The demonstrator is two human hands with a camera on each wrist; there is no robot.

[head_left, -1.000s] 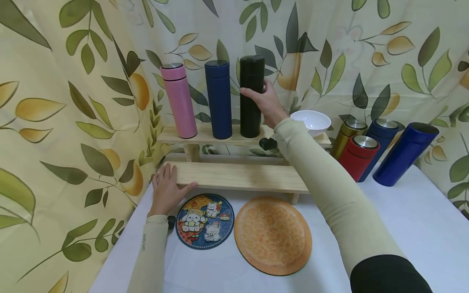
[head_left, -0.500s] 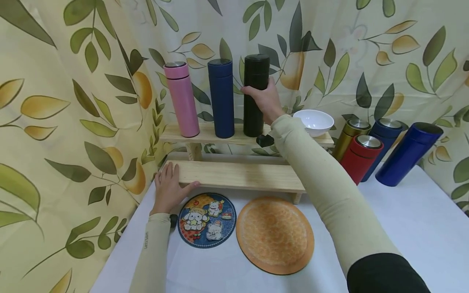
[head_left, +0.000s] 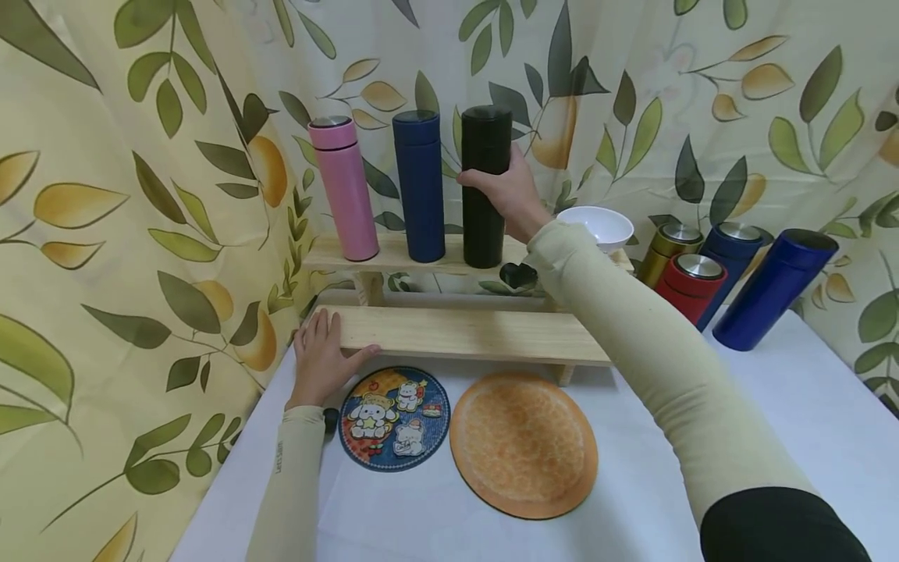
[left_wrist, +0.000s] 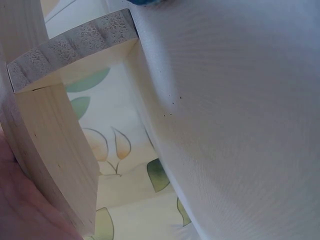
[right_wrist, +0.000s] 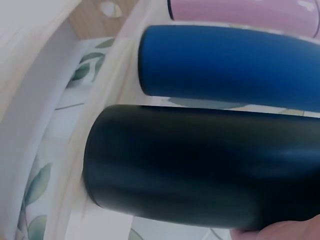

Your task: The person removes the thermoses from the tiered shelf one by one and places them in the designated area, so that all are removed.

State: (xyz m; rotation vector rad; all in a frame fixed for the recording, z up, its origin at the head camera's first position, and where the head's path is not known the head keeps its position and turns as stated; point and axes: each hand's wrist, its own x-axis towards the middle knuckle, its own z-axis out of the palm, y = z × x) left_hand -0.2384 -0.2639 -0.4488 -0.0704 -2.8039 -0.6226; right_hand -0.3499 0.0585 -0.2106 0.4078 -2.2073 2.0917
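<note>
My right hand [head_left: 507, 191] grips a black thermos [head_left: 485, 140] around its middle, thumb on the near side. The thermos [right_wrist: 190, 165] is upright at the front edge of the upper wooden shelf [head_left: 453, 261]; whether its base touches the board is hard to tell. To its left stand a dark blue thermos [head_left: 421, 187] and a pink thermos [head_left: 344, 191]. My left hand [head_left: 321, 359] rests on the left end of the lower wooden shelf [head_left: 449, 332], fingers on top and thumb along the front edge. The left wrist view has the shelf's end and leg [left_wrist: 60, 145] beside the palm.
A white bowl [head_left: 600, 226] sits on the upper shelf's right end. Gold [head_left: 663, 250], red [head_left: 684, 285], and blue [head_left: 769, 293] thermoses stand at the right. Two round mats, one denim-patterned [head_left: 393, 421] and one orange [head_left: 523, 445], lie before the shelf.
The black thermos has come slightly forward, toward the upper shelf's front edge, in my right hand's grip. My left hand stays on the lower shelf. The head view shifts a little.
</note>
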